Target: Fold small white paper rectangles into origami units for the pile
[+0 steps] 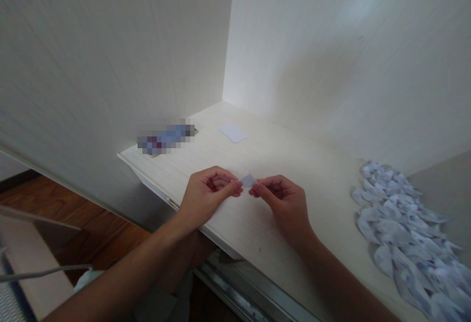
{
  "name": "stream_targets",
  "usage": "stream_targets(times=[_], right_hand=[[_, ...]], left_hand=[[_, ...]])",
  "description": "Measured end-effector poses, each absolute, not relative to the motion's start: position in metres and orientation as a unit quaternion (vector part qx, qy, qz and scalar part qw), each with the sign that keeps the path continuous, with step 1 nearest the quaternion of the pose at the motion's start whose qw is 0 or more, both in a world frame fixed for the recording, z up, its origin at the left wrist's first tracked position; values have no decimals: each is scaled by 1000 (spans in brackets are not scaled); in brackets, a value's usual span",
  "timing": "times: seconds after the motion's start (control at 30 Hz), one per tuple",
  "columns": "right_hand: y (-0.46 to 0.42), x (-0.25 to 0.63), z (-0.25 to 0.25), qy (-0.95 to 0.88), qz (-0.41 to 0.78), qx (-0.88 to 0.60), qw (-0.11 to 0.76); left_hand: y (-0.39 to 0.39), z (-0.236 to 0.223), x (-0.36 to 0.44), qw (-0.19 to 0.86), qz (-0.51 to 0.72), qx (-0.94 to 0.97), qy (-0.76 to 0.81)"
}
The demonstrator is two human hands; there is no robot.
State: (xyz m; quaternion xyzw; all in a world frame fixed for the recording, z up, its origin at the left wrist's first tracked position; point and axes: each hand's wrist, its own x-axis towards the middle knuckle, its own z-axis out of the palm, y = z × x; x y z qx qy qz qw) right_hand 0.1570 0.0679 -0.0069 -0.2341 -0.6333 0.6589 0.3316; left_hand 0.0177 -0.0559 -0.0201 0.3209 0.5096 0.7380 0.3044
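Observation:
A small folded piece of white paper (248, 180) is pinched between both my hands just above the pale wooden desk (265, 224). My left hand (209, 192) grips its left edge with thumb and forefinger, the other fingers curled in. My right hand (283, 201) pinches the right edge the same way. The paper is tiny and partly hidden by my fingertips.
A heap of several folded white paper pieces (401, 228) lies at the desk's right end. A flat white sheet (232, 132) lies at the back by the corner of the walls. A blurred blue object (165, 139) lies at the desk's left end. Wooden floor (84, 224) shows below left.

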Motion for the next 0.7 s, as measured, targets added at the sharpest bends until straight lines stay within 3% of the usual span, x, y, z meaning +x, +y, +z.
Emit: stream_targets(times=[0.7], right_hand=[[69, 156, -10, -599, 683, -265, 324]], left_hand=[[-52, -22, 22, 293, 752, 307, 504]])
